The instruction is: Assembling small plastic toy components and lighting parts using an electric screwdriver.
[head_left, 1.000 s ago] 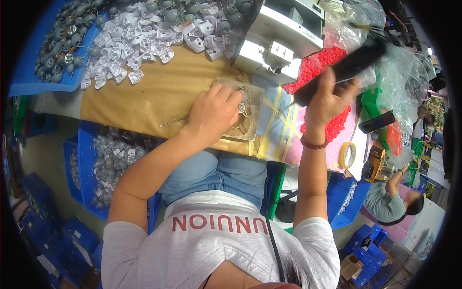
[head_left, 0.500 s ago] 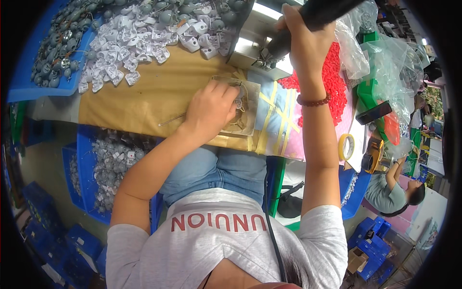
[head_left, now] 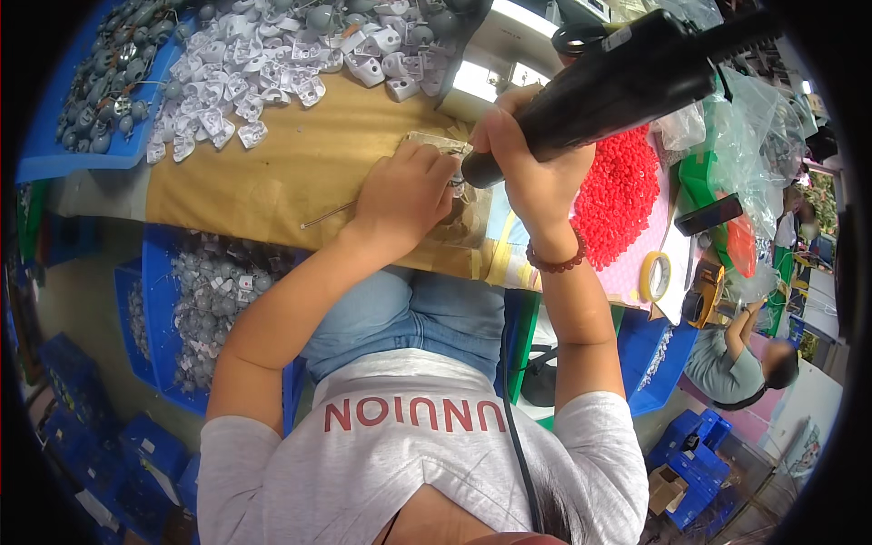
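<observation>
My right hand (head_left: 549,177) is wrapped round a black electric screwdriver (head_left: 618,86). The tool slants down to the left, and its lower end is beside the fingers of my left hand (head_left: 404,195). Those fingers are curled and press a small grey part, mostly hidden, onto a clear fixture block (head_left: 468,227) at the table's front edge. The tool's tip and the exact point of contact cannot be made out. A thin metal rod (head_left: 329,215) sticks out to the left from under my left wrist.
White plastic pieces (head_left: 263,68) are heaped at the back, next to a blue bin (head_left: 82,168) of grey parts. Red small pieces (head_left: 622,195) lie to the right, near a yellow tape roll (head_left: 655,276) and a phone (head_left: 708,215). A person (head_left: 740,359) sits farther right.
My right hand has brought the screwdriver from the white box at the back down and toward me, to beside my left hand. The left hand stays at the fixture.
</observation>
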The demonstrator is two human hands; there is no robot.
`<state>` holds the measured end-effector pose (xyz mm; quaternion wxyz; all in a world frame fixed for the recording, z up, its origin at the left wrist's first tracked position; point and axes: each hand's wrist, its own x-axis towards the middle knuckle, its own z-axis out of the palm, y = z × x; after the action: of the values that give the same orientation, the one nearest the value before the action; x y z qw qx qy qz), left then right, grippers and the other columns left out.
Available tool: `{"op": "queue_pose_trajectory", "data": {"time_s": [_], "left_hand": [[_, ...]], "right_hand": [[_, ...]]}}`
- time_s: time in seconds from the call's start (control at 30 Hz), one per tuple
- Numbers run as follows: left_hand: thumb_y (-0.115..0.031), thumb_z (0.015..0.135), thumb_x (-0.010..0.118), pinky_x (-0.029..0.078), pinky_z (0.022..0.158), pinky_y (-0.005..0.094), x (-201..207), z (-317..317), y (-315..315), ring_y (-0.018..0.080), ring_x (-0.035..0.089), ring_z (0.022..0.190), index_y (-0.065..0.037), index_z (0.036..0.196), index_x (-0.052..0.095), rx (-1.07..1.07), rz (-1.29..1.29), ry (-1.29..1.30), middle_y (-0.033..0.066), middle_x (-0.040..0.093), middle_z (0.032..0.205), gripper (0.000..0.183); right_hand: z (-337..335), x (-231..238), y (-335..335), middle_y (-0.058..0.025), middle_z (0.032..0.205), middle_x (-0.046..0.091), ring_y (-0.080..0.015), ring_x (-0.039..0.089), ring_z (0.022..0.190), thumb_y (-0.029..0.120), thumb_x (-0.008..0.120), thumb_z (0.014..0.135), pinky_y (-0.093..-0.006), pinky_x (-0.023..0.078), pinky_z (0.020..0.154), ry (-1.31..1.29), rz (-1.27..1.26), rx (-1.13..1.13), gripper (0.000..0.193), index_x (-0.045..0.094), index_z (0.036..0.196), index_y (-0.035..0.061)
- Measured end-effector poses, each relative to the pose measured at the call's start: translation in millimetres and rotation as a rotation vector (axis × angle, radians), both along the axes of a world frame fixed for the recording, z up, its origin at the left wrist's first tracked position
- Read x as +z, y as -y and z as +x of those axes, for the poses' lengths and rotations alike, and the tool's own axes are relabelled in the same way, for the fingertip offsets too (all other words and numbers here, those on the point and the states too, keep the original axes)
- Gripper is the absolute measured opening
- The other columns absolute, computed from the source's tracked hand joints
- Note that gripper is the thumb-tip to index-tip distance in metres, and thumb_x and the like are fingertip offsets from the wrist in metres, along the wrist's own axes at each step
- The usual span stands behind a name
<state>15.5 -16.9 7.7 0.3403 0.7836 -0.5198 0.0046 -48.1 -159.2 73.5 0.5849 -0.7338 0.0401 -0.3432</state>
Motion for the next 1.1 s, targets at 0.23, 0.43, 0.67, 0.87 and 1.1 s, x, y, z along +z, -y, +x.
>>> {"op": "queue_pose_trajectory", "data": {"time_s": [0.23, 0.43, 0.67, 0.87, 1.1], "left_hand": [[-0.013, 0.073, 0.071, 0.050, 0.071, 0.0415, -2, 3, 0, 0.0268, 0.057, 0.093, -0.009, 0.101, 0.059, -0.015, -0.030, -0.009, 0.0055, 0.057, 0.091, 0.031], [-0.012, 0.072, 0.070, 0.049, 0.071, 0.0412, -3, 5, -2, 0.0264, 0.057, 0.096, -0.011, 0.100, 0.058, -0.039, -0.052, -0.030, 0.0051, 0.055, 0.092, 0.030], [-0.012, 0.072, 0.070, 0.049, 0.073, 0.0418, -3, 4, -3, 0.0269, 0.056, 0.098, -0.011, 0.100, 0.058, -0.034, -0.028, -0.045, 0.0053, 0.056, 0.093, 0.031], [-0.013, 0.075, 0.074, 0.050, 0.082, 0.0420, 3, 4, -3, 0.0325, 0.057, 0.100, -0.005, 0.103, 0.060, -0.017, -0.002, -0.061, 0.0091, 0.059, 0.099, 0.032], [-0.011, 0.078, 0.074, 0.049, 0.091, 0.0410, 4, 3, -3, 0.0314, 0.056, 0.111, -0.005, 0.110, 0.063, -0.020, -0.055, -0.100, 0.0096, 0.062, 0.111, 0.035]], "right_hand": [[-6, -11, -3, -0.0087, 0.082, 0.059, -0.0145, 0.061, 0.067, -0.009, 0.061, 0.085, -0.0284, 0.052, 0.061, 0.030, -0.084, 0.040, 0.078, 0.015, 0.148, -0.0002], [-12, -19, -13, -0.0097, 0.082, 0.059, -0.0151, 0.060, 0.067, -0.009, 0.063, 0.083, -0.0294, 0.051, 0.063, 0.041, -0.070, 0.024, 0.083, 0.014, 0.149, 0.0025], [-11, -24, -16, -0.0055, 0.081, 0.063, -0.0109, 0.059, 0.068, -0.008, 0.069, 0.077, -0.0248, 0.047, 0.060, 0.105, 0.071, -0.001, 0.017, 0.058, 0.086, 0.0014], [-16, -2, -3, -0.0056, 0.074, 0.063, -0.0117, 0.061, 0.064, -0.006, 0.068, 0.082, -0.0254, 0.049, 0.060, 0.078, 0.254, -0.091, 0.009, 0.062, 0.086, 0.0005], [-41, -36, 74, -0.0131, 0.101, 0.065, -0.0175, 0.065, 0.086, 0.006, 0.067, 0.093, -0.0293, 0.053, 0.076, 0.007, 0.374, -0.490, 0.037, 0.046, 0.122, -0.0037]]}}
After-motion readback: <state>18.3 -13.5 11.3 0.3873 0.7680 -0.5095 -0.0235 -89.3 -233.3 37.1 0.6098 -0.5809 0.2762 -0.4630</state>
